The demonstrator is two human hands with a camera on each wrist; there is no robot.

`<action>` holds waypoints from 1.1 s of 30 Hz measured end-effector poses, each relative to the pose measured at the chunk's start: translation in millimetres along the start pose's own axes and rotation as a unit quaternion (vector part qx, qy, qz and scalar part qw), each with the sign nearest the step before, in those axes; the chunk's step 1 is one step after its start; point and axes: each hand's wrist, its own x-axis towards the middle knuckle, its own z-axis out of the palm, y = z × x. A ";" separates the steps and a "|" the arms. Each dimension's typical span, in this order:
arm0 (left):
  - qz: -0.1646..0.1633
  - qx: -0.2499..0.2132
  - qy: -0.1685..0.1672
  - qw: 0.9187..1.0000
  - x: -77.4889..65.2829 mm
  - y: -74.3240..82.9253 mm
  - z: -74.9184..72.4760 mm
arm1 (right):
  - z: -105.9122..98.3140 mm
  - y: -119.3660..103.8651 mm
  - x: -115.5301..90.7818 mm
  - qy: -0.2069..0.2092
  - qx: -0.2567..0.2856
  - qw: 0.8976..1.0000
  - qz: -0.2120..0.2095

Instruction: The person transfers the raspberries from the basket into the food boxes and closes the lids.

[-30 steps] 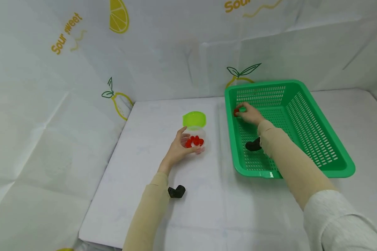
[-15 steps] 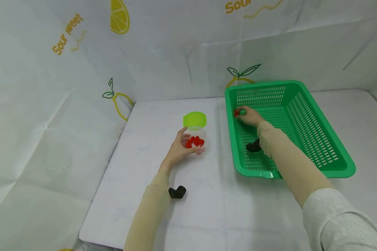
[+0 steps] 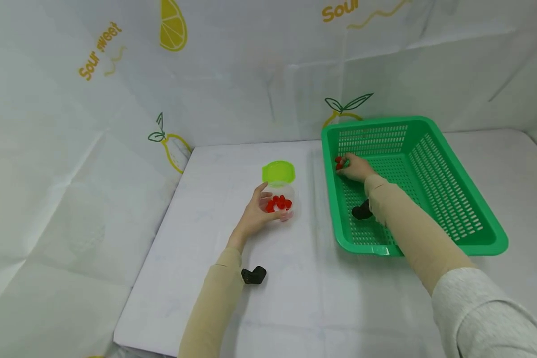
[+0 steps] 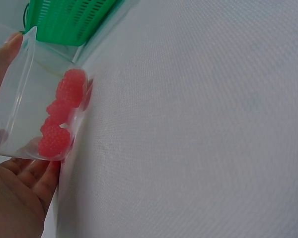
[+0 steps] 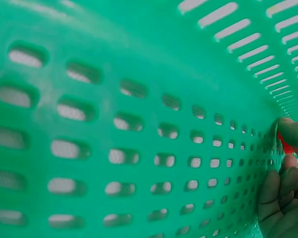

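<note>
My left hand (image 3: 254, 211) grips a clear plastic container (image 3: 294, 198) on the white table, thumb on one side and fingers on the other. Several red raspberries (image 4: 55, 140) lie in its bottom. The container's bright green lid (image 3: 279, 172) lies just behind it, on the far side. My right hand (image 3: 357, 167) reaches into the far left corner of a green plastic basket (image 3: 330, 199). Its thumb and fingertips pinch a red raspberry (image 5: 285, 144) close to the basket wall; the fingers partly hide it.
A black wrist camera (image 3: 254, 275) shows beside the left sleeve, and another black camera (image 3: 362, 211) hangs under the right wrist inside the basket. The basket's raised rim stands between the two hands. A printed white sheet (image 3: 232, 74) rises behind the table.
My right fingers have drawn closer together around the red fruit in the basket corner. The left hand stays on the container, and the head view has shifted slightly.
</note>
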 end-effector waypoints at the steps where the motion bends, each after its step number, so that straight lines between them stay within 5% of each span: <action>1: 0.001 0.001 0.001 1.000 0.2 -0.3 -0.2 | -0.1 -0.7 0.0 0.002 -0.005 1.000 0.000; 15: -0.009 0.004 -0.005 1.000 1.4 -3.0 -0.2 | -8.2 1.2 -3.7 -0.021 -0.006 1.000 0.001; 33: -0.007 0.006 0.000 1.000 0.0 -1.1 -0.2 | -36.0 -16.2 -24.5 -0.037 0.086 0.995 -0.026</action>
